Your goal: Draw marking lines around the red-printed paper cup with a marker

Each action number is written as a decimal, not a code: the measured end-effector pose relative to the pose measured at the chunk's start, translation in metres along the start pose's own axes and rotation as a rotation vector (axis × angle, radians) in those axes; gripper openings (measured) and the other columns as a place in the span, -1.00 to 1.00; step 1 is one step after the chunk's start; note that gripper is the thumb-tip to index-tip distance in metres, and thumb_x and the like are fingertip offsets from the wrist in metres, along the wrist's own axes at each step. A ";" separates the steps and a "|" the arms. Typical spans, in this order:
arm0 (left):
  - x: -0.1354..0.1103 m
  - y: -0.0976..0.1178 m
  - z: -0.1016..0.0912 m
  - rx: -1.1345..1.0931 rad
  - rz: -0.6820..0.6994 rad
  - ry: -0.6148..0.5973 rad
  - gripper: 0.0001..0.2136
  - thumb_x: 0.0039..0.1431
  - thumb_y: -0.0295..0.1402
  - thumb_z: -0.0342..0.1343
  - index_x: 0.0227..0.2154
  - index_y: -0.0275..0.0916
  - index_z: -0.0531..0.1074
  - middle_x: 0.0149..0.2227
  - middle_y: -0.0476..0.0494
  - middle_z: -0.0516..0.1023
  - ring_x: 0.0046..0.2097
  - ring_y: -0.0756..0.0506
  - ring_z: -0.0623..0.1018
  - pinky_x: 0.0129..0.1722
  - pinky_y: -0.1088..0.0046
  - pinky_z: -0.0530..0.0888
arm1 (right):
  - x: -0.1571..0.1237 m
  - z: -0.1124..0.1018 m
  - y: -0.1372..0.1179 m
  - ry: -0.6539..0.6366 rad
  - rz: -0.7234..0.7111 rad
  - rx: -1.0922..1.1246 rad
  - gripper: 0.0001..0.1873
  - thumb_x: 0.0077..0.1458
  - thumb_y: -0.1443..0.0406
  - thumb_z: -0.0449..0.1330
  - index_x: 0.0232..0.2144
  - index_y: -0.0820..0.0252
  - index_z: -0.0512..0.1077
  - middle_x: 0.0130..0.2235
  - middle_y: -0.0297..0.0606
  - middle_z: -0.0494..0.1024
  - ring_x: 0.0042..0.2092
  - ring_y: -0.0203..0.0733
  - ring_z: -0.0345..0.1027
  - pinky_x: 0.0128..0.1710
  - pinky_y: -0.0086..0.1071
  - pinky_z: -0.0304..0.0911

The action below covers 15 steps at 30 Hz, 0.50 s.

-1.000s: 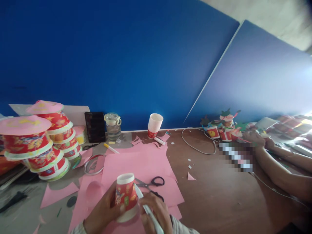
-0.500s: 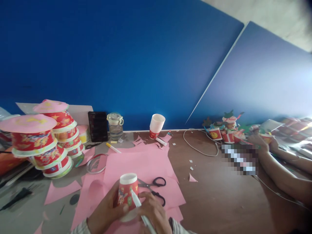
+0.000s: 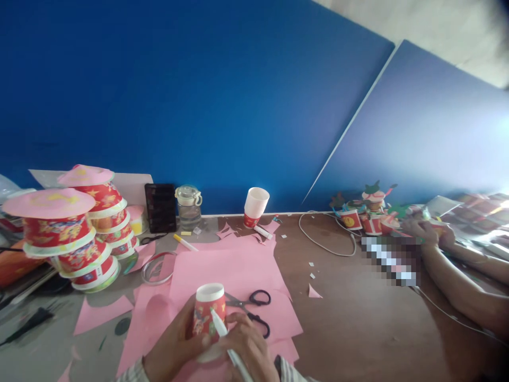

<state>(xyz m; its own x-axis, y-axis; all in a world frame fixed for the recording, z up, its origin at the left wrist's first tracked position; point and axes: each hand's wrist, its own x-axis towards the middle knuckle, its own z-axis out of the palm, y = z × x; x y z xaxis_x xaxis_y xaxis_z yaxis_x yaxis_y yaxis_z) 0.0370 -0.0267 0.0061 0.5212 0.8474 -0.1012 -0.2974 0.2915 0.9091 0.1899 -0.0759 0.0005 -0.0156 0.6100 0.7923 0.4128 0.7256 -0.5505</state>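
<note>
My left hand (image 3: 181, 339) is closed around a red patterned paper cup (image 3: 204, 313), held upside down with its white base up. In my right hand (image 3: 248, 345) is a white marker (image 3: 228, 339), its green tip at the side of the cup. Whether the tip touches the cup I cannot tell. Beneath both hands lie pink paper sheets (image 3: 228, 265). Just right of the cup, black-handled scissors (image 3: 254, 307) rest on the paper, their blades partly hidden behind the cup.
Towers of red paper cups with pink tops (image 3: 59, 228) stand at left. A glass jug (image 3: 188, 208), a black device (image 3: 160, 208), stacked cups (image 3: 255, 206) and a tape roll (image 3: 158, 267) lie beyond the paper. Another person's hands (image 3: 431, 232) work at right, near a cable (image 3: 326, 246).
The marker's tip has shifted slightly left and up on the cup. The view has moved a little. At right, the other person's hands have shifted slightly.
</note>
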 end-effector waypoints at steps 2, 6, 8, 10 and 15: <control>0.000 -0.002 -0.002 -0.002 -0.006 -0.003 -0.37 -0.36 -0.34 0.30 -0.12 -0.15 0.18 -0.37 -0.07 0.41 -0.34 -0.16 0.41 -0.39 0.34 0.39 | -0.002 0.000 0.000 0.017 0.040 -0.022 -0.74 0.07 0.15 0.01 -0.40 0.13 0.44 -0.62 -0.29 0.52 -0.45 -0.07 0.47 -0.36 -0.28 0.42; 0.000 -0.005 -0.007 0.033 -0.011 0.008 -0.37 -0.36 -0.33 0.30 -0.13 -0.15 0.18 -0.33 -0.08 0.41 -0.29 -0.18 0.41 -0.33 0.32 0.38 | -0.007 -0.006 0.004 -0.012 0.063 -0.091 -0.69 0.07 0.11 -0.02 -0.38 0.13 0.44 -0.50 -0.23 0.58 -0.45 -0.07 0.50 -0.48 -0.40 0.43; 0.001 -0.006 -0.008 0.062 -0.011 0.021 -0.39 -0.37 -0.31 0.31 -0.15 -0.15 0.20 -0.32 -0.09 0.42 -0.27 -0.20 0.41 -0.32 0.32 0.38 | -0.009 -0.010 0.006 -0.025 0.049 -0.121 -0.70 0.07 0.11 -0.01 -0.34 0.11 0.44 -0.45 -0.23 0.60 -0.47 -0.10 0.51 -0.53 -0.45 0.43; 0.001 -0.006 -0.008 0.078 -0.013 0.024 -0.39 -0.38 -0.28 0.31 -0.16 -0.15 0.21 -0.33 -0.10 0.43 -0.26 -0.22 0.41 -0.32 0.30 0.38 | -0.009 -0.013 0.005 0.015 0.083 -0.150 -0.72 0.07 0.13 0.00 -0.33 0.10 0.44 -0.45 -0.25 0.60 -0.48 -0.09 0.51 -0.53 -0.43 0.42; 0.002 -0.005 -0.007 0.069 -0.020 0.025 -0.38 -0.39 -0.26 0.31 -0.16 -0.16 0.21 -0.31 -0.12 0.43 -0.25 -0.24 0.41 -0.33 0.30 0.38 | -0.003 -0.014 -0.003 0.042 0.222 -0.125 -0.70 0.05 0.11 0.01 -0.39 0.11 0.47 -0.56 -0.29 0.55 -0.59 -0.12 0.45 -0.60 -0.42 0.37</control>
<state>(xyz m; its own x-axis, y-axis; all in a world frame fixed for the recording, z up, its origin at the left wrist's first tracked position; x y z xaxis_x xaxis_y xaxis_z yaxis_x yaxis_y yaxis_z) 0.0340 -0.0237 -0.0012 0.5063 0.8526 -0.1290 -0.2308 0.2782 0.9324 0.2015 -0.0849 0.0035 0.1247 0.7341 0.6674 0.5116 0.5288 -0.6772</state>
